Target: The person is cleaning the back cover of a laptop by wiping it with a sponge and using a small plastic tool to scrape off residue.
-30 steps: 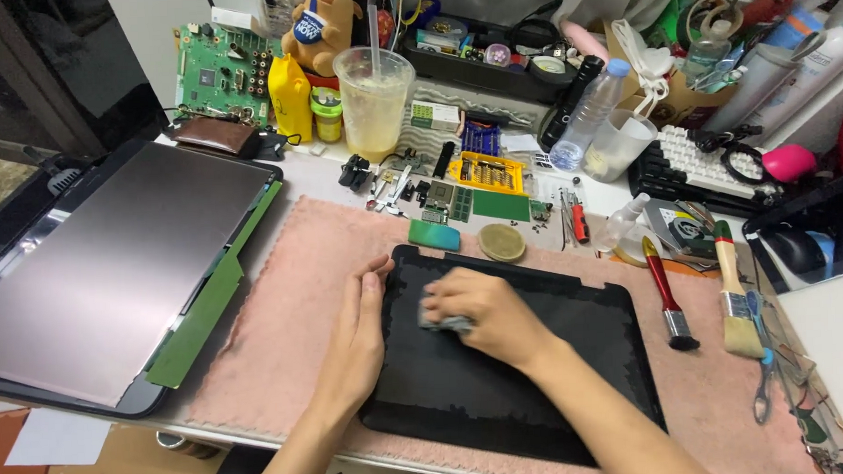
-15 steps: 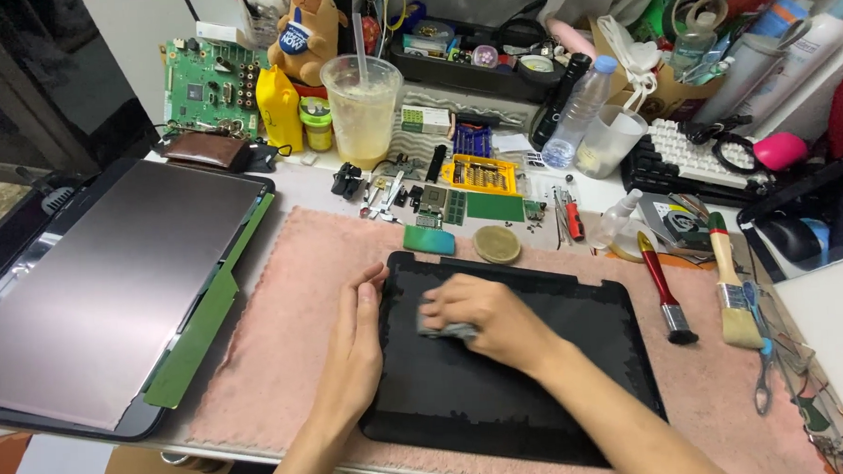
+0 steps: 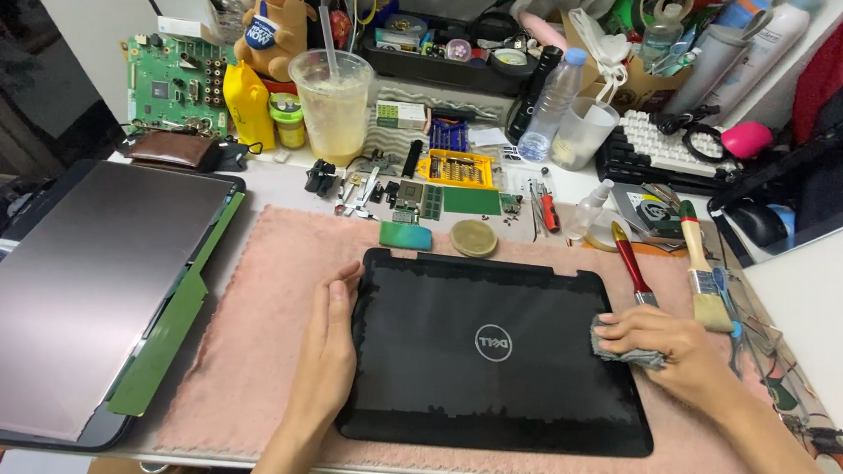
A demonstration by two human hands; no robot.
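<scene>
A closed black laptop [image 3: 486,347] lies lid up on a pink towel [image 3: 265,298], with a round silver emblem at the lid's middle. My left hand [image 3: 327,348] rests flat along the laptop's left edge, fingers together. Over at the lid's right edge, my right hand [image 3: 663,345] presses a small grey cloth [image 3: 621,347] onto the surface.
A large dark panel [image 3: 78,286] lies at the left. Two brushes [image 3: 703,265] lie right of the laptop. Behind it are a green eraser-like block [image 3: 405,235], a round disc [image 3: 474,237], a screwdriver bit case [image 3: 454,168], a plastic cup [image 3: 333,105], a bottle [image 3: 552,97] and a circuit board [image 3: 173,82].
My right hand has slid the grey cloth from the lid's left-middle across to its right edge, uncovering the emblem. The left hand stays at the left edge.
</scene>
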